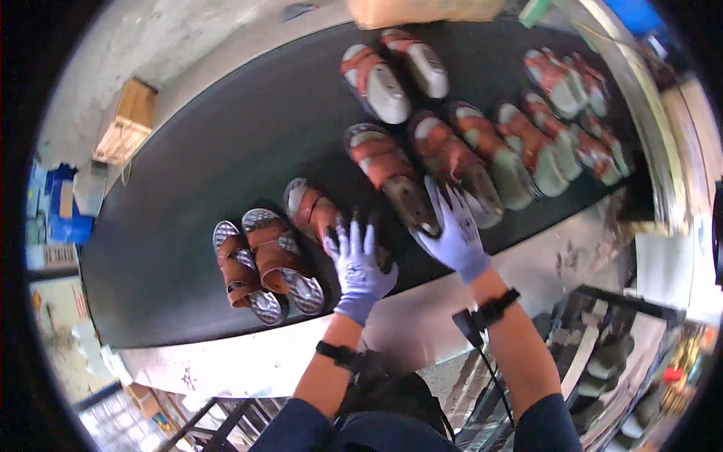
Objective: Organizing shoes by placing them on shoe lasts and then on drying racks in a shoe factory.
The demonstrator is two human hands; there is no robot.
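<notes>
My left hand, in a pale lavender glove with dark fingertips, lies over the rear half of a brown strapped sandal. Its fingers grip that sandal, and the glove hides most of the heel. The right hand, gloved alike, has its thumb and fingers around the heel end of another reddish-brown sandal. A neighbouring sandal lies close against the right fingers. To the left of my left hand, two brown sandals with patterned grey footbeds lie side by side.
These sandals rest on a wide black belt surface with a pale metal front edge. Several more sandals are lined up at the right. A cardboard box stands at the far edge, a wooden block at far left, and a rack at lower right.
</notes>
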